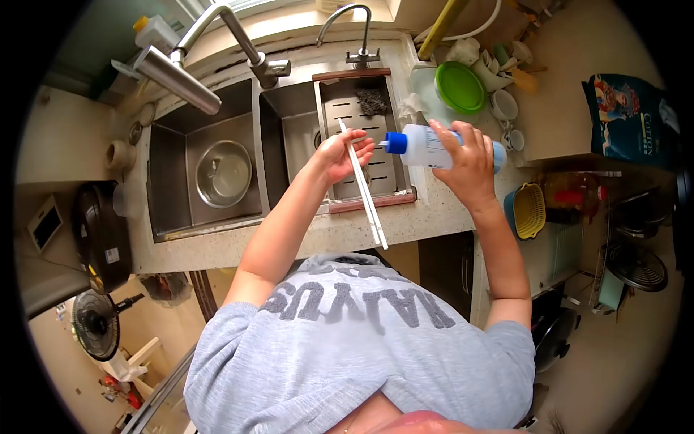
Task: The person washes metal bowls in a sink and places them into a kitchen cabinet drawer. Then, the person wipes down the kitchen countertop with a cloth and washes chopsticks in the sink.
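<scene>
Over the right-hand sink, my left hand [338, 156] is turned palm up, its fingers curled around a pair of white chopsticks [366, 194]. Their lower ends point toward my body, past the counter's front edge. My right hand [465, 165] grips a translucent squeeze bottle [423, 147] with a blue cap [395, 142]. The bottle lies nearly level, its nozzle aimed at my left hand a short distance away. Beneath the chopsticks is a slotted metal drain tray [340, 108], with a dark scouring pad [371, 102] at its far end.
A metal bowl [223, 173] sits in the left sink basin [173, 195]. Two faucets, one a large pull-out faucet [177, 78], rise behind the sinks. Right of the tray stand a green lid [460, 87] and white cups [504, 105]. A yellow basket [530, 210] is lower right.
</scene>
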A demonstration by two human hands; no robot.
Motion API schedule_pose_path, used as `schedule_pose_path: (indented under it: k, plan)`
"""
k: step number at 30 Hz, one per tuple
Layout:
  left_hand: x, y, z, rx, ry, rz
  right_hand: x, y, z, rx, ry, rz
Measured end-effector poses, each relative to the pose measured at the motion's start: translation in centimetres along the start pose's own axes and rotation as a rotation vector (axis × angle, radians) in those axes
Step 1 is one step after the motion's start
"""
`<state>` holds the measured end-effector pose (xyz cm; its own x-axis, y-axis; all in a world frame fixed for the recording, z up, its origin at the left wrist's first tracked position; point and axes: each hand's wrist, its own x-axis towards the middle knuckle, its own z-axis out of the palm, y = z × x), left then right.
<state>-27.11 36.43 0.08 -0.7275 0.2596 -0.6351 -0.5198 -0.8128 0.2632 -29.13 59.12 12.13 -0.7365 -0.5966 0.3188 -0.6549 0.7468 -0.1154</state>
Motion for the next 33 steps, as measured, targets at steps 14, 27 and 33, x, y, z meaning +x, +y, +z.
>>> schedule_pose_path:
  k: [14,27,33]
  plan:
    - [-0.6,-0.4,0.2,0.13,-0.007,0.038,3.6,-4.7,0.2,-0.412,0.017,-0.334]
    - [-1.2,-0.2,1.0,0.105,-0.026,0.038,3.9,-5.4,0.0,-0.439,0.044,-0.256]
    - [-1.3,0.0,0.7,0.134,-0.036,0.076,1.2,-1.3,2.0,0.145,-0.045,-0.012]
